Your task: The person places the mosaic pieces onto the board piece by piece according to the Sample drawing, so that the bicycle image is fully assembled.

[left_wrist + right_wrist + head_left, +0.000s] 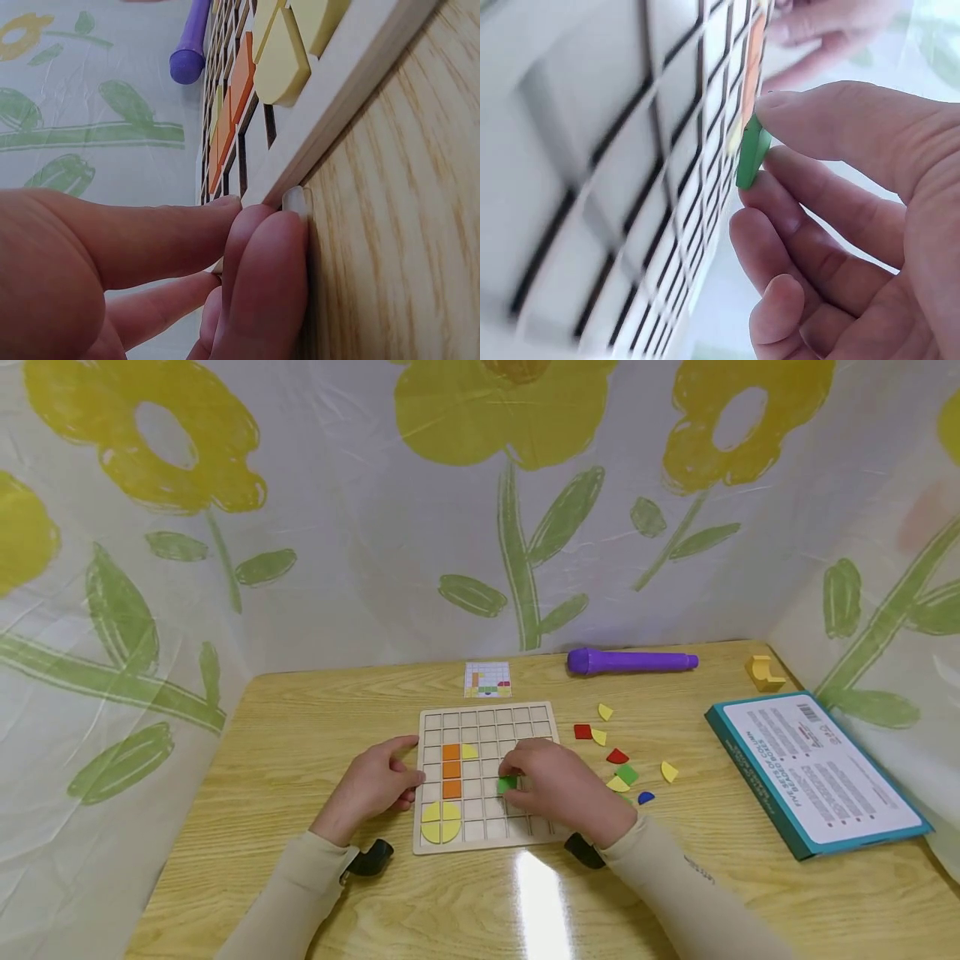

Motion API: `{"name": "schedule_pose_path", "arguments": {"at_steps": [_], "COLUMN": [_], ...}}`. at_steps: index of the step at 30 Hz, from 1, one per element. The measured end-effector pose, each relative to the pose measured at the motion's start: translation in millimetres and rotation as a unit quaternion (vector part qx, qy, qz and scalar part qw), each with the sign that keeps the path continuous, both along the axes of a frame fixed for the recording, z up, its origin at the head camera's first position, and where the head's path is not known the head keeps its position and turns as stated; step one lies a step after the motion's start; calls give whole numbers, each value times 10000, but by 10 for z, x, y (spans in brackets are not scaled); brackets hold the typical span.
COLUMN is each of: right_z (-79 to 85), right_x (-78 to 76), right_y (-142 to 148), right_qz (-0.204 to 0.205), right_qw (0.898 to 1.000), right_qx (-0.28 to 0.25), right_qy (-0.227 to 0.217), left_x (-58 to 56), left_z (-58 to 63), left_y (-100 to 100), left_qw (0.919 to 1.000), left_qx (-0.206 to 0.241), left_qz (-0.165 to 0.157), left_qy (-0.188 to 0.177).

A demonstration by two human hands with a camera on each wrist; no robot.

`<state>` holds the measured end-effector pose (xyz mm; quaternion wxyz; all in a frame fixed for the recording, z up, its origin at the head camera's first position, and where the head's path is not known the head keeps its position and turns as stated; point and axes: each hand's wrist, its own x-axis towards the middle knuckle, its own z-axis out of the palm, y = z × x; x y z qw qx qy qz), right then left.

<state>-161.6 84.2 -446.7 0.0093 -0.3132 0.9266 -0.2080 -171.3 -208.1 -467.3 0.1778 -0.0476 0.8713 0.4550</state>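
Observation:
A wooden grid board [480, 831] lies on the table, its raised lines forming square cells. At its left edge, my left hand [377, 781] holds the rim with thumb and fingers; in the left wrist view the thumb [172, 236] rests against that edge. My right hand [562, 781] pinches a green square tile [507, 784] over the right half of the board. Seen from the right wrist, the green tile [753, 154] is tilted between thumb and fingers. Three orange squares [451, 769] form a column on the board. Beside them sits a yellow quarter-circle [468, 751]; several more yellow quarter-circles [432, 832] make a disc at lower left.
Loose tiles, including a red square [582, 732], a green square [627, 773] and a blue piece [646, 797], lie right of the board. Behind it is a pattern card [487, 680]. A purple microphone [637, 662], a yellow holder [763, 674] and a teal box [821, 777] stand farther out.

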Motion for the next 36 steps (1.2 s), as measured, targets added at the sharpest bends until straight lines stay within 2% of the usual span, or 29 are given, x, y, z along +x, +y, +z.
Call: {"name": "schedule_pose_path", "arguments": {"at_steps": [5,11,36], "right_z": [-53,-118,-160], "right_x": [27,52,74], "right_y": [-239,-372,-448], "right_qz": [202,361,585], "right_qw": [9998,9993,9979], "right_qx": [13,57,252], "right_qy": [-89,-90,84], "left_x": [0,-1,-10], "left_z": [2,13,-1], "left_y": [4,9,0], "left_qw": [10000,10000,10000], "left_qx": [-27,11,11], "left_qz": [9,10,-24], "left_qy": [-5,-44,-7]}}
